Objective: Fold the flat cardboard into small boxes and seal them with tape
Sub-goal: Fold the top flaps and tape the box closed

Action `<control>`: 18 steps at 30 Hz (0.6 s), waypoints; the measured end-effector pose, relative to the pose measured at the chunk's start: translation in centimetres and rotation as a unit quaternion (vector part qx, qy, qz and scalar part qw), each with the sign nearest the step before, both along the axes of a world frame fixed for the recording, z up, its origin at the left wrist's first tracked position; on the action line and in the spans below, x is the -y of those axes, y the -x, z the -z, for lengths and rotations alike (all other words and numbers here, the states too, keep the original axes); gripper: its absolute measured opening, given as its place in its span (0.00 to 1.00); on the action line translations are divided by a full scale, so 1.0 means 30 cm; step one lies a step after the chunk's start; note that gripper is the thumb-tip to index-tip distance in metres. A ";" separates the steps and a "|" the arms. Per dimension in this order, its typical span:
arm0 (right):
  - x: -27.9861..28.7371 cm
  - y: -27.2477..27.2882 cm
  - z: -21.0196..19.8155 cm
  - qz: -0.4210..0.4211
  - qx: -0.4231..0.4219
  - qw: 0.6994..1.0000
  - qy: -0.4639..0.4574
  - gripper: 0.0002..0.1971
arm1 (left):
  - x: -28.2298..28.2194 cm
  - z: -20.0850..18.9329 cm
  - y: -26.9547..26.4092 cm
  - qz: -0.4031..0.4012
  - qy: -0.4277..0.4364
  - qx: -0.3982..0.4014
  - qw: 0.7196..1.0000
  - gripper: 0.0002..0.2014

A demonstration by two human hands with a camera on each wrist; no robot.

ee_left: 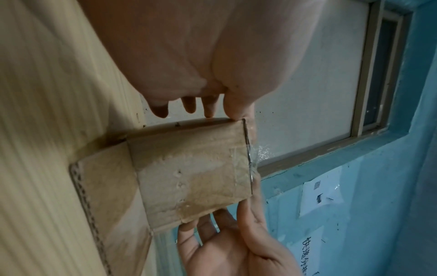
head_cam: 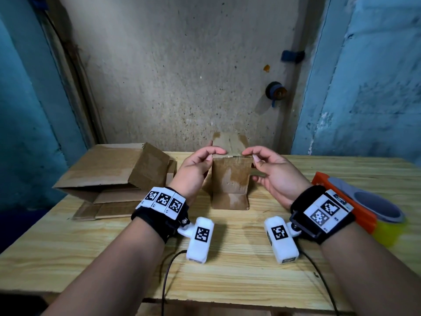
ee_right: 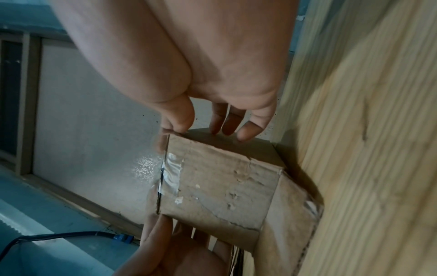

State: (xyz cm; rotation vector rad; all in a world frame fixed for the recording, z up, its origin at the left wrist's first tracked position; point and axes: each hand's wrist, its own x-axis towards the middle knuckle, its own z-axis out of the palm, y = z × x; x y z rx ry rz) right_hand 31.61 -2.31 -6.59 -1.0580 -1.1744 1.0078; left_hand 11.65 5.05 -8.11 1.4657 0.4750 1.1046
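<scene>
A small brown cardboard box (head_cam: 230,179) stands upright on the wooden table (head_cam: 227,281), with one flap lying flat toward me. A strip of clear tape (head_cam: 235,155) runs along its top edge and sticks partly onto the front face (ee_right: 172,173). My left hand (head_cam: 216,153) pinches the tape at the top left corner between thumb and forefinger. My right hand (head_cam: 250,156) pinches it at the top right corner the same way. The left wrist view shows the clear tape (ee_left: 256,151) reaching past the box (ee_left: 189,171) edge.
A larger open cardboard box (head_cam: 118,172) lies on its side at the left, on flat cardboard pieces (head_cam: 102,210). An orange tape dispenser (head_cam: 337,197) and a yellow tape roll (head_cam: 387,233) sit at the right edge. A wall stands close behind the table.
</scene>
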 end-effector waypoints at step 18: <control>0.020 -0.019 -0.008 -0.050 -0.055 0.997 0.023 0.20 | -0.037 0.023 0.008 0.087 0.101 0.088 0.987 0.24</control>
